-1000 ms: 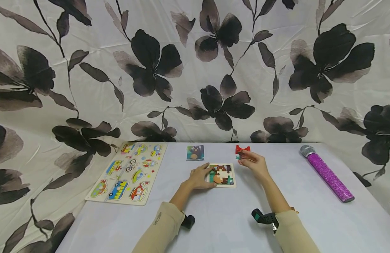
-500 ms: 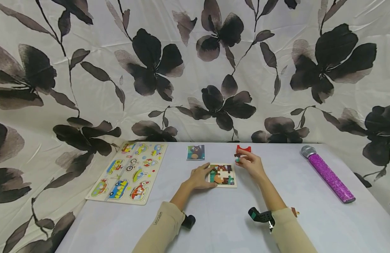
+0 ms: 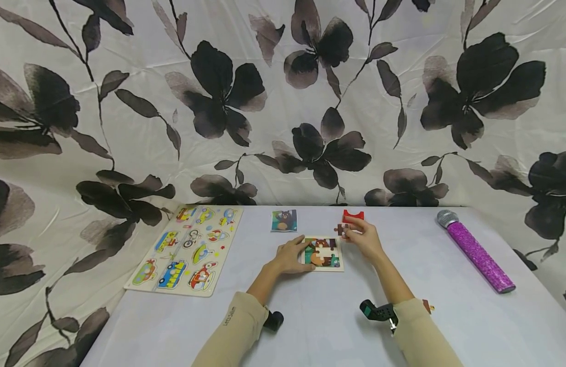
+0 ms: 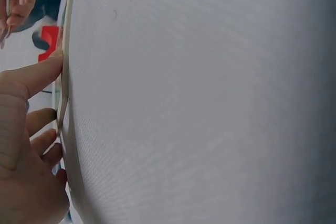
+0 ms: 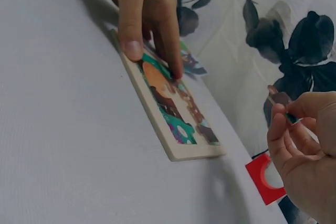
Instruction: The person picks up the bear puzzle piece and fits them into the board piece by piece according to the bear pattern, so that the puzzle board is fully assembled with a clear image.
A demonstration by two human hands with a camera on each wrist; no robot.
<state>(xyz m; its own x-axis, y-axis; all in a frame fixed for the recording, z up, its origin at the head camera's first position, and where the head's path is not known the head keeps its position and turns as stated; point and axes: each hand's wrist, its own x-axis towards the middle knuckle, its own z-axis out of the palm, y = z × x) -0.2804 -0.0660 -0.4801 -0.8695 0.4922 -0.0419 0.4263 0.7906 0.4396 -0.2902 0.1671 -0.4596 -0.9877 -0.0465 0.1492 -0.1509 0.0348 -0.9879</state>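
On the table (image 3: 310, 316) sits the small puzzle board (image 3: 323, 253), centre stage, left hand (image 3: 289, 256) lying on its left edge, fingers flat and relaxed. Just above the board's far right corner, the right hand (image 3: 363, 238) pinches a brown puzzle piece (image 3: 341, 229) between fingertips.

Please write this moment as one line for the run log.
left hand: fingers press on puzzle board | right hand: pinches brown puzzle piece above table | red piece: lies on table behind right hand | board: partly filled
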